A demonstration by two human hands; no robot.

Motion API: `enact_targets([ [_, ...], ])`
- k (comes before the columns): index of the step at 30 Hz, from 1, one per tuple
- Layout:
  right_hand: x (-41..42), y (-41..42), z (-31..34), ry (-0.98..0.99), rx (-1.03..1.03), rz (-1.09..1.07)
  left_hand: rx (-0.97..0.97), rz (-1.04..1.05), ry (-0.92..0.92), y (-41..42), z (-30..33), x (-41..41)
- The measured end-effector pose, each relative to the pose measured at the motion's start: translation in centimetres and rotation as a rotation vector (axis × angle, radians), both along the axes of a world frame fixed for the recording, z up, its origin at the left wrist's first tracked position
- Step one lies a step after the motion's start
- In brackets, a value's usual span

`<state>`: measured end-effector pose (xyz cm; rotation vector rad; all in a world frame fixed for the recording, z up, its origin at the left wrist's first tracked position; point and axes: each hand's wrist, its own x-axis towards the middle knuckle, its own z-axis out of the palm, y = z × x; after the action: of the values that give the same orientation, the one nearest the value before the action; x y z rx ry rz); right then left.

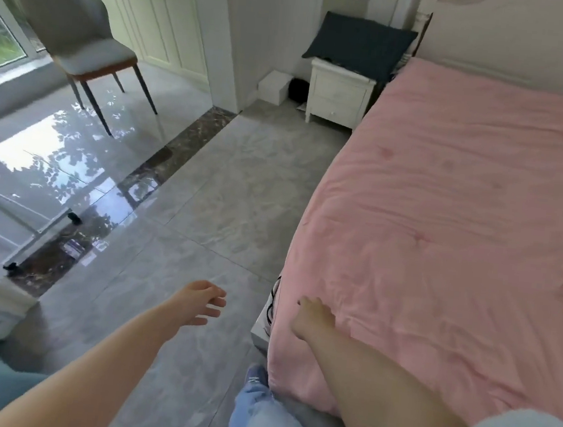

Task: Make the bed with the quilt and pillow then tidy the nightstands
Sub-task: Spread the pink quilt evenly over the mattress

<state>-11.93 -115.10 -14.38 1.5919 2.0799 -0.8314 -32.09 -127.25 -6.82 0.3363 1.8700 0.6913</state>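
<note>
A pink quilt lies spread flat over the bed on the right and hangs over its left side. My right hand rests on the quilt's left edge near the foot, fingers spread and holding nothing. My left hand hovers open above the floor, just left of the bed. A dark blue pillow stands propped on the white nightstand at the far left of the headboard.
A grey chair stands by the window at the far left. A white box and a dark round object sit on the floor beside the nightstand. A white block with black cables lies against the bed's side. The tiled floor is glossy.
</note>
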Motion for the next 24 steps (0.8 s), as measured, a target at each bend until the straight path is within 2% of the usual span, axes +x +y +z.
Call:
enact_targets([
  [4,-4.1,1.3,-2.1,0.02,-0.101,-0.176,-0.059,-0.11,-0.002,4.7,-0.4,-4.2],
  [7,-7.1,2.8,-3.2,0.041,-0.131,-0.191,-0.052,-0.113,-0.007,8.4,-1.4,-7.4],
  [13,-7.8,8.3,-3.6,0.061,-0.124,-0.325,-0.142,-0.195,-0.045,15.3,-3.9,-9.8],
  [15,-7.1,9.8,-4.0,0.038,-0.128,-0.411,-0.159,-0.27,-0.057,18.0,-5.4,-9.8],
  [21,-5.6,10.9,-6.6,-0.029,-0.152,-0.723,-0.189,-0.733,-0.094,24.7,-11.9,-7.9],
  [24,-5.9,9.8,-8.7,-0.029,-0.189,-0.82,-0.225,-0.82,-0.16,26.3,-14.4,-7.3],
])
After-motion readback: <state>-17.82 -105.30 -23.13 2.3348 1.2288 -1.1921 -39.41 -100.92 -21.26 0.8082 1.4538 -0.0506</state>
